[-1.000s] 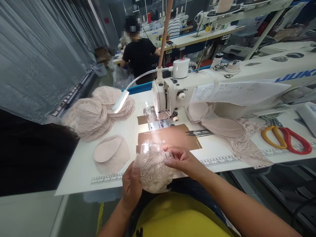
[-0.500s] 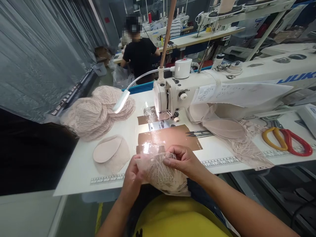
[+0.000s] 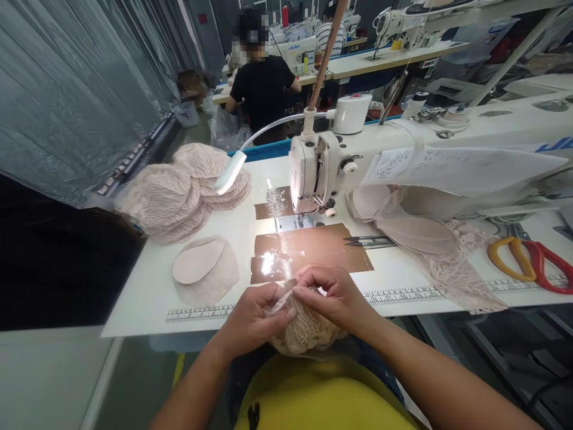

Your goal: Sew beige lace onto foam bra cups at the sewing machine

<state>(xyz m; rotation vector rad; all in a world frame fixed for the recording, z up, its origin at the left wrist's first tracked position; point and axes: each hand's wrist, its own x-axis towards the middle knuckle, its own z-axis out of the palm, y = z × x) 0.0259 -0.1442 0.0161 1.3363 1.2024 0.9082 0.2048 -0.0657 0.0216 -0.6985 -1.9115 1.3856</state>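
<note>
My left hand [image 3: 253,315] and my right hand [image 3: 333,294] both pinch a beige lace cup piece [image 3: 302,331] at the near edge of the white sewing table [image 3: 147,298]. The fingers of both hands are closed on its upper edge, fingertips almost touching. The lace bulges down toward my lap. Just beyond my hands lie glossy brown tape patches [image 3: 308,248] and the needle area of the white sewing machine [image 3: 313,173]. Small thread snips [image 3: 369,241] rest on the tape to the right.
A pile of lace cups [image 3: 179,188] sits at the back left, with a plain beige cup [image 3: 201,272] nearer. More beige pieces [image 3: 416,236] and yellow and red scissors [image 3: 528,266] lie right. A gooseneck lamp [image 3: 230,172] hangs over the table. Another person [image 3: 262,83] works at a far table.
My hands have drawn together and come nearer to me, bunching the lace piece smaller. My left hand has shifted from under the piece to its upper edge. The view has tilted slightly.
</note>
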